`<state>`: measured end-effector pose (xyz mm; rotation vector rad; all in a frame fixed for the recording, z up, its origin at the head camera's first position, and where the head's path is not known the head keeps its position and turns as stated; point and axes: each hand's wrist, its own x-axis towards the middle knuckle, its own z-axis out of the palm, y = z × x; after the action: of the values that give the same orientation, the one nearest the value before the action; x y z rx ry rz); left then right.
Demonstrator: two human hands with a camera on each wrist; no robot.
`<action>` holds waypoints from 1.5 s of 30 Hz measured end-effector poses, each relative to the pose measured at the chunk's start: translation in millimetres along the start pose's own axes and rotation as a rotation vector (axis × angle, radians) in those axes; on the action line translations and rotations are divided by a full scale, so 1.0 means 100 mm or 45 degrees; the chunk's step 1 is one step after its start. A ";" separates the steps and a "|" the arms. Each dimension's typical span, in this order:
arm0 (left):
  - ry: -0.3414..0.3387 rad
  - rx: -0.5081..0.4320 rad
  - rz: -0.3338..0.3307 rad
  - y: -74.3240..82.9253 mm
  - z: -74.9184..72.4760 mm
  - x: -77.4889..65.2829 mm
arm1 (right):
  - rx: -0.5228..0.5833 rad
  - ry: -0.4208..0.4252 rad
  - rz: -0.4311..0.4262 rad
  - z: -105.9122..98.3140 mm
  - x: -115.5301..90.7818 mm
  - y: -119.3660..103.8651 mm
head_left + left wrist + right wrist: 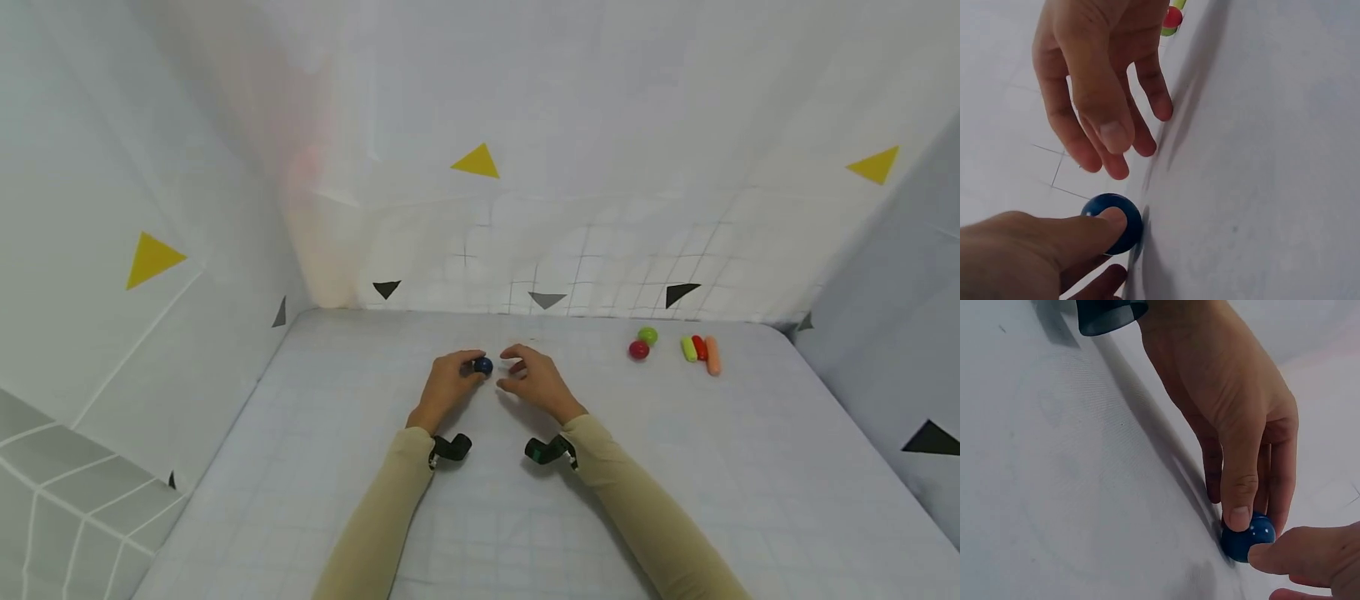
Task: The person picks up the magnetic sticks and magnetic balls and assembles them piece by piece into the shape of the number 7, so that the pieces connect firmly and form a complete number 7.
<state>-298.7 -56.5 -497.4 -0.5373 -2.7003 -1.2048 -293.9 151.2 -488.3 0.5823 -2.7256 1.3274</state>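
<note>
A shiny dark blue ball (483, 366) is near the middle of the white table. My left hand (447, 381) pinches it between thumb and fingers, and the left wrist view shows the thumb lying over the blue ball (1133, 232). Just to its right, my right hand (542, 383) has loosely bent, spread fingers with nothing between them. A small gap separates those fingertips from the ball in the head view. From the right wrist, the right thumb overlaps part of the ball (1261, 531).
At the back right lie a green round fruit (648, 335) and a red one (639, 350). Beside them are a yellow-green piece (689, 349), a red piece (700, 347) and an orange stick (712, 357). White sheets (420, 225) with triangle marks enclose the table.
</note>
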 end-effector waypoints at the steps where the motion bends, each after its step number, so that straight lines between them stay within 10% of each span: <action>1: -0.001 -0.005 0.002 -0.01 0.00 0.00 | 0.004 0.003 0.002 0.00 -0.01 0.01; 23: 0.006 -0.204 -0.085 -0.13 -0.03 -0.10 | 0.003 0.034 -0.003 -0.22 -0.14 0.08; 45: 0.040 -0.217 -0.031 -0.24 -0.03 -0.14 | -0.226 0.322 -0.026 -1.16 -0.27 0.30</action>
<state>-294.7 -77.5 -515.5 -0.5030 -2.6005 -1.4468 -292.6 265.0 -443.4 0.3965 -2.5862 1.0576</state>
